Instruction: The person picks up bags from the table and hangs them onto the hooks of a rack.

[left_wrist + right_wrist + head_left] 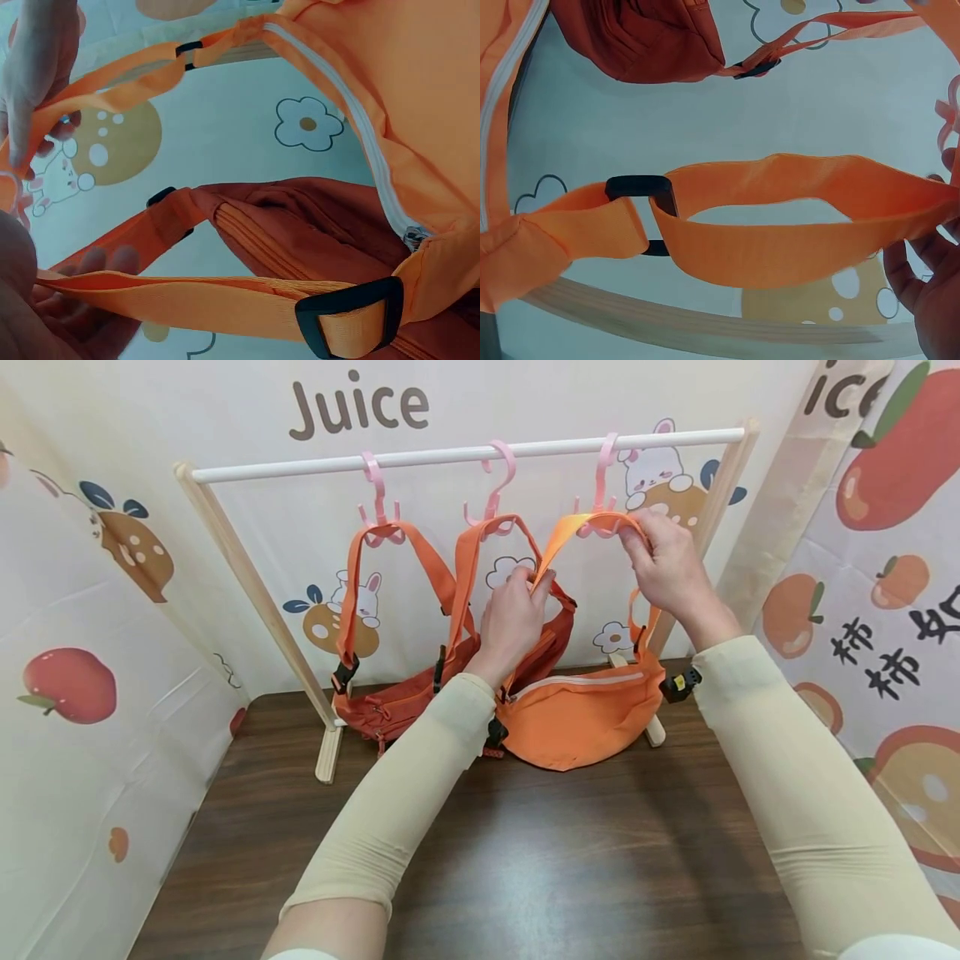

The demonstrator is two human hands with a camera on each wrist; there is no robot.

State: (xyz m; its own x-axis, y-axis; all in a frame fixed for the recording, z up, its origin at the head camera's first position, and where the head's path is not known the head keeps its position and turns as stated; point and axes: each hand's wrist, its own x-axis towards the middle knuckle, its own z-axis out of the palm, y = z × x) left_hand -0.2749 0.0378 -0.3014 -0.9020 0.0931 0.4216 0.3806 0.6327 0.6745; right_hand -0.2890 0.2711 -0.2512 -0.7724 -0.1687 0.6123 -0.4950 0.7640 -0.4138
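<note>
A bright orange waist bag (581, 722) with a pale zipper hangs by its strap at the right of the rack. My left hand (513, 625) pinches the left side of that strap (561, 545). On the other side of the loop, my right hand (667, 564) grips the strap close to the right pink hanger (602, 472), whose hooks sit under the top of the loop. The left wrist view catches a black slider (349, 315) on the strap below my left fingers. In the right wrist view, the doubled strap (780, 251) runs from another slider to my right fingers.
Two darker red-orange bags, one at the left (397, 702) and one in the middle (555, 647), hang from pink hangers on the rack's white rod (292, 468). Wooden rack legs stand on the brown table (525, 860). A printed curtain (255, 410) closes off the back.
</note>
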